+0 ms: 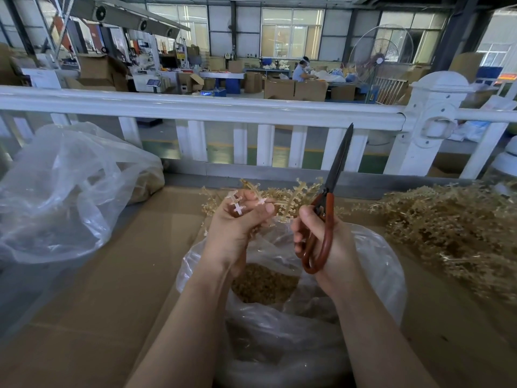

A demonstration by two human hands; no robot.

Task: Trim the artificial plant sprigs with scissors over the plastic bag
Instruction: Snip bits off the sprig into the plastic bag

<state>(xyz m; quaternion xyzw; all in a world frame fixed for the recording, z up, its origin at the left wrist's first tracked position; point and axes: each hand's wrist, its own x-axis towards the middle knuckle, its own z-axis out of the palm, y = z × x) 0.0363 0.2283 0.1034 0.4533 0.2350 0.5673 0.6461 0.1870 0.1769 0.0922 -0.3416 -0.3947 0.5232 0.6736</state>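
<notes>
While gripped upright, scissors point up — blades closed, tilted slightly right.

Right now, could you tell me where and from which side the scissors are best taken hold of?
Judging by their pose, grip the scissors by the red loop handles at the bottom, coming from below and the right, as the right hand does. The dark blades point up and away, shut, so the handles are the safe, rounded end, while the left hand holds the sprigs to their left.
</notes>
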